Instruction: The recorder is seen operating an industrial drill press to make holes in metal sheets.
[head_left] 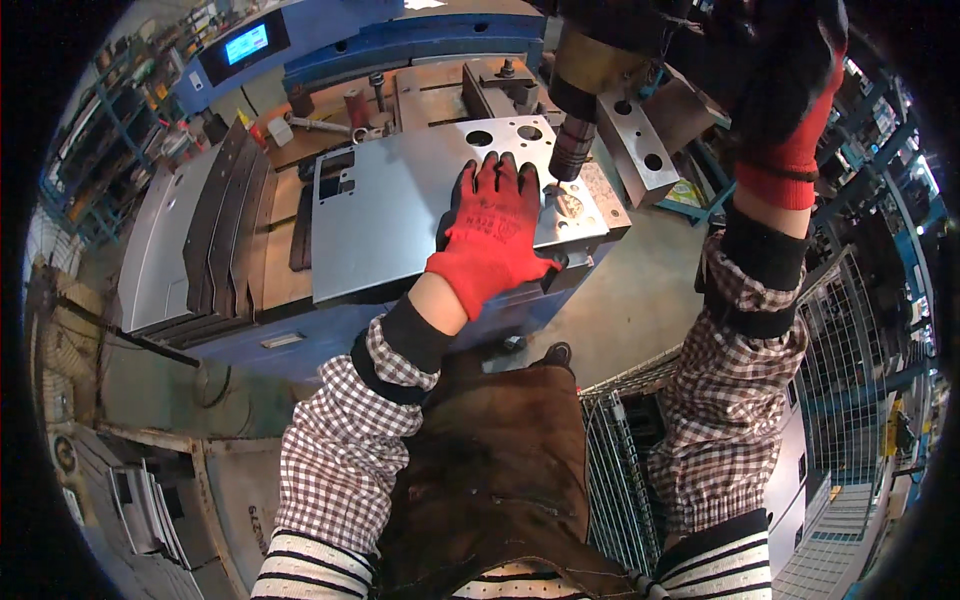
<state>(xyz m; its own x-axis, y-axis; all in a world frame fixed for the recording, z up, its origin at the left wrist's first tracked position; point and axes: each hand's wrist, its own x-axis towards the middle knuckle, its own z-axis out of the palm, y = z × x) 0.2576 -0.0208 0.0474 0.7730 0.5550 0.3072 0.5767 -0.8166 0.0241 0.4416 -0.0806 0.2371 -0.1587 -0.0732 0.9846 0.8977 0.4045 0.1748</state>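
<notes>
My left hand (492, 225), in a red glove with dark fingertips, lies on a flat sheet-metal plate (385, 225). Its fingers are stretched out over the plate, and the thumb rests by the near edge. The plate has round holes and rectangular cutouts. Just right of the hand, a tool chuck (572, 148) points down above a lit spot near the plate's right end. My right hand (795, 120), gloved alike, is raised at the upper right beside the dark machine head (620, 40). Its fingers merge with dark shadow, so what they touch cannot be made out.
Several bent sheet-metal parts (215, 225) are stacked on the bench's left. A wrench (318, 125) and bolts lie behind the plate. A steel block (637, 150) with holes stands right of the chuck. Wire mesh baskets (845, 330) flank my right arm. A lit screen (247, 44) is at the back.
</notes>
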